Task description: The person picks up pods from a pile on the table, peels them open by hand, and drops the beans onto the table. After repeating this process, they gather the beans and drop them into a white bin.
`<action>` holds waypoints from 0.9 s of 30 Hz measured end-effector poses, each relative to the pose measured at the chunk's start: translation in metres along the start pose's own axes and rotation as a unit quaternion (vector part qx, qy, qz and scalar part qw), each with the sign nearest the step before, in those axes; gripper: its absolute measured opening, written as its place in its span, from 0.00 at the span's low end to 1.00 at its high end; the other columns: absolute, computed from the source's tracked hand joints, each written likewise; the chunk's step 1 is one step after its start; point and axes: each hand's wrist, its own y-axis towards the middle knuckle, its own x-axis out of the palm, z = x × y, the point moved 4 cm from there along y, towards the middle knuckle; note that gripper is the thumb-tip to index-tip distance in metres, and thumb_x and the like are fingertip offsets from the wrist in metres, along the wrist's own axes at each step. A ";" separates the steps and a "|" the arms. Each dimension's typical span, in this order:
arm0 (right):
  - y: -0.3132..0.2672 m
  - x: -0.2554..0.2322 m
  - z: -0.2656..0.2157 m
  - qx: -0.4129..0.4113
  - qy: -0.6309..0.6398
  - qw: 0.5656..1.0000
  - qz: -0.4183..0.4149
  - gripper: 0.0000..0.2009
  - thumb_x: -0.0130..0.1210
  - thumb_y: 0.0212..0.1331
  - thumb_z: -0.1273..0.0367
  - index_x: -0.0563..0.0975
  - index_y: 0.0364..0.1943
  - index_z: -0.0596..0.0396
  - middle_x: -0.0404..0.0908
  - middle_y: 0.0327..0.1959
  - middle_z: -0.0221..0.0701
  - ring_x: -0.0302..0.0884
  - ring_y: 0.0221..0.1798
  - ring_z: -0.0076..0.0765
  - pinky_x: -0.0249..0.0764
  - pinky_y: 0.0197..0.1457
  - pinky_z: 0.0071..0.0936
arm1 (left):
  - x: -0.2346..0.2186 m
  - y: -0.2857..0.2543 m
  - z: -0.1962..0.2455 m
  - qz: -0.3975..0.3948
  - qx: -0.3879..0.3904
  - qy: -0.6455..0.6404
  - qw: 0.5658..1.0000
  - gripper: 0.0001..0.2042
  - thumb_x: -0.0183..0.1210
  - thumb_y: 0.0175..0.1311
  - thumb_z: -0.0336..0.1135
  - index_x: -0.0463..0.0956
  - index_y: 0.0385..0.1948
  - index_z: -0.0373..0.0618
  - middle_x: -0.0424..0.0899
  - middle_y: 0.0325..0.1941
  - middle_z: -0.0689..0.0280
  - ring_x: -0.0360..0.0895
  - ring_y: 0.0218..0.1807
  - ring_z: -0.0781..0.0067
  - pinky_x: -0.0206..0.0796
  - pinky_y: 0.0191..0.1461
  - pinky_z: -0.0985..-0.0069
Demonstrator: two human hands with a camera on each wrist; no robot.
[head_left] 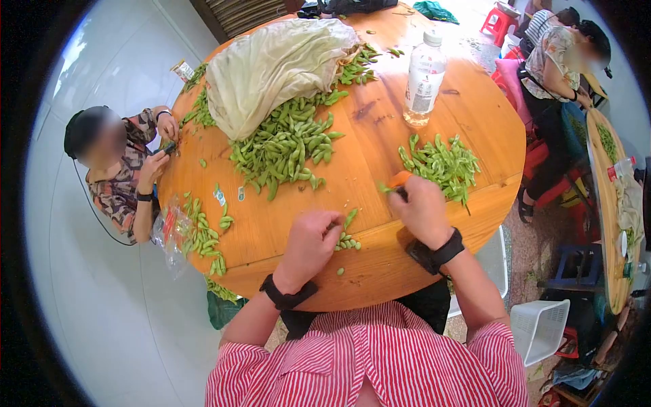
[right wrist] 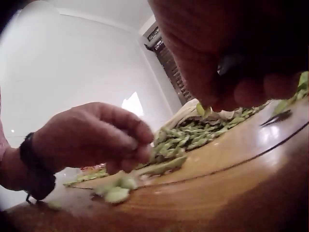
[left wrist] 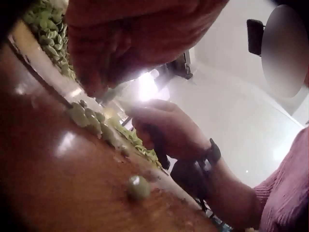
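Note:
My left hand (head_left: 310, 245) is over the near part of the wooden table, fingers curled and tips drawn together, with nothing showing between them. Right by its fingertips lie a green soybean pod (head_left: 350, 218) and several shelled beans (head_left: 348, 242); one loose bean (left wrist: 139, 187) sits apart on the wood. My right hand (head_left: 426, 214) is raised to the right, its fingers curled. A pale green pod piece (right wrist: 201, 110) shows at its fingertips, and an orange object (head_left: 400, 180) sits at its index finger, mostly hidden by the hand.
A large heap of pods (head_left: 288, 146) lies mid-table under a pale cloth (head_left: 278, 68). A smaller pile of pods (head_left: 444, 166) and a plastic bottle (head_left: 425, 81) stand at right. Another person (head_left: 112, 163) works at the left edge, near a plastic bag (head_left: 171, 234). White crates (head_left: 539, 331) stand below right.

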 end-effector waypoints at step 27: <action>-0.031 0.018 -0.033 -0.043 0.158 0.982 -0.094 0.10 0.56 0.59 0.72 0.78 0.44 0.58 0.78 0.26 0.49 0.79 0.29 0.50 0.72 0.31 0.36 | 0.011 0.000 0.006 -0.072 -0.184 -0.231 0.953 0.09 0.60 0.63 0.31 0.80 0.39 0.34 0.83 0.34 0.68 0.75 0.34 0.84 0.68 0.38 0.82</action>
